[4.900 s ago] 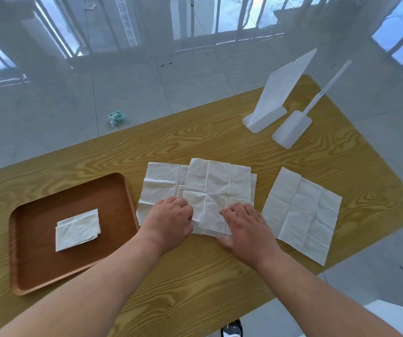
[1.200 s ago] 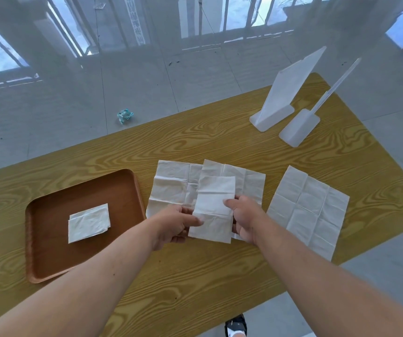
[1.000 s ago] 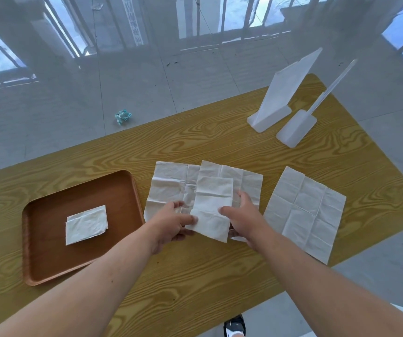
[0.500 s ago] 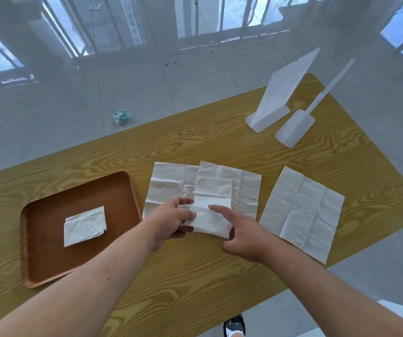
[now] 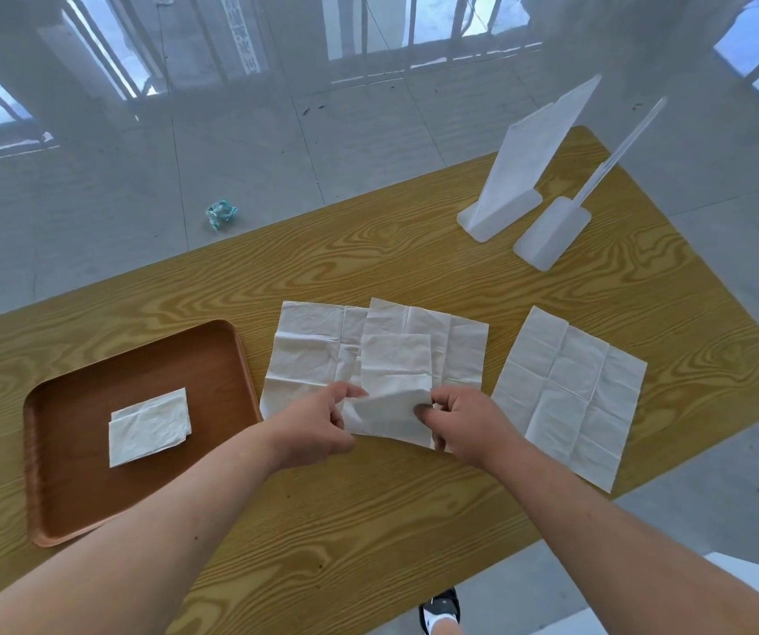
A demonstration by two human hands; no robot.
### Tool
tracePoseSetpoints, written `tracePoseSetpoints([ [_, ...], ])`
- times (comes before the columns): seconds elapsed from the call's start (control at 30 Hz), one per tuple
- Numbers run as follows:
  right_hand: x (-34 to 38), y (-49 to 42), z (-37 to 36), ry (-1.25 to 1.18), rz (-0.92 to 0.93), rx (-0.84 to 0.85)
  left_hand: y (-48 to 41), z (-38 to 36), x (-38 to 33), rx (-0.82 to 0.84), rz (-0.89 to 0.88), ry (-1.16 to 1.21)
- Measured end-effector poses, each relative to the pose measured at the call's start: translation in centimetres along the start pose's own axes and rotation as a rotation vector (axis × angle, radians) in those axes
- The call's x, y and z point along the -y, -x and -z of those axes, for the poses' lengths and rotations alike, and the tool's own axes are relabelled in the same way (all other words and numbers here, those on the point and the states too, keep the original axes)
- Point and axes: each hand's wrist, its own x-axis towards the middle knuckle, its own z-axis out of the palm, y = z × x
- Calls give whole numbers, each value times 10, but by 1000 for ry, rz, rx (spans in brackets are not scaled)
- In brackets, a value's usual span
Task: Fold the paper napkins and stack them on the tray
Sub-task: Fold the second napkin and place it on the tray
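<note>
A narrow folded strip of white napkin [image 5: 393,373] lies on top of two overlapping unfolded napkins [image 5: 309,350] in the middle of the table. My left hand [image 5: 313,423] pinches the strip's near left corner. My right hand [image 5: 460,423] pinches its near right corner, and the near end is lifted and curling up toward the far end. A brown tray [image 5: 75,497] sits to the left with one folded napkin [image 5: 148,426] in it. Another unfolded napkin [image 5: 570,391] lies flat to the right.
Two white plastic stands [image 5: 524,176] sit at the table's far right corner. A crumpled teal wrapper [image 5: 221,213] lies on the floor beyond the wooden table [image 5: 368,520]. A shoe [image 5: 439,609] shows below the near edge.
The napkin went from unfolded and flat to a narrow strip. In the last second both hands moved to its near corners and lifted the near end.
</note>
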Motion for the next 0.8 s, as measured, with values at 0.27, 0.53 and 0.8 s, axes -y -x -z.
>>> tracePoseSetpoints([
  [0.27, 1, -15, 1, -68, -129, -125, -18, -16, -14, -350, -42, -122],
  [0.53, -4, -4, 0, 469, 267, -292, -15, -31, -29, -440, -537, -972],
  [0.8, -14, -10, -6, 734, 363, -143, -28, -35, -31, -351, -471, -1205],
])
